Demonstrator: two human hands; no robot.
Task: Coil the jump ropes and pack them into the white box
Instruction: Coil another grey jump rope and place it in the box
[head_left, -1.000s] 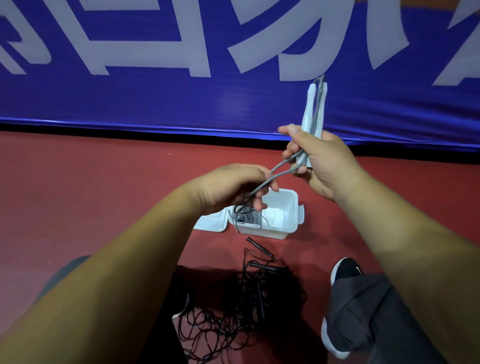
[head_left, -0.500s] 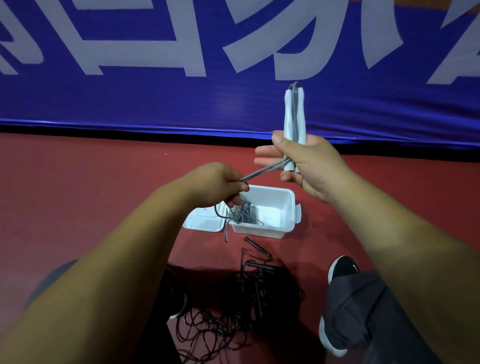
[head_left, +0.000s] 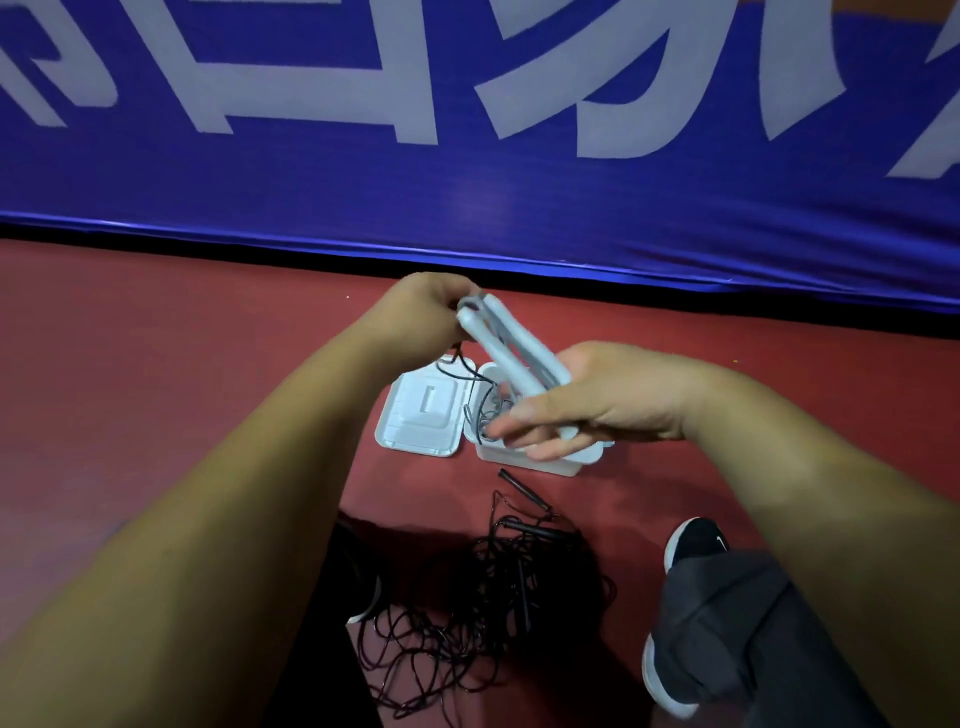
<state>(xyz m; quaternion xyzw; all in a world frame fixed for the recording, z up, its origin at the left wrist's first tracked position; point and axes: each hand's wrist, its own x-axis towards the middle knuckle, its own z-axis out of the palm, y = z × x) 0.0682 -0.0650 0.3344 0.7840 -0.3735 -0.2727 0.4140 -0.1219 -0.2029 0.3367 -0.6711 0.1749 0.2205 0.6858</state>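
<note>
above the open white plastic box (head_left: 551, 465) on the red floor, the right hand (head_left: 597, 402) clasps the lower ends of the grey jump rope with two white plastic handles (head_left: 511, 353), its blurred fingers hiding much of the box. the left hand (head_left: 423, 317) curls round the handles' upper tips, fingertips unseen. the cord trails into the box; below the box lies a tangled pile of thin black jump ropes (head_left: 467, 608), partly lost in shadow.

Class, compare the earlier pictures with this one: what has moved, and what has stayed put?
The right hand tipped the white handles from upright down leftward, over the white box. The left hand rose to their far ends, gripping the grey cord. Box, lid and black ropes stayed put.
</note>
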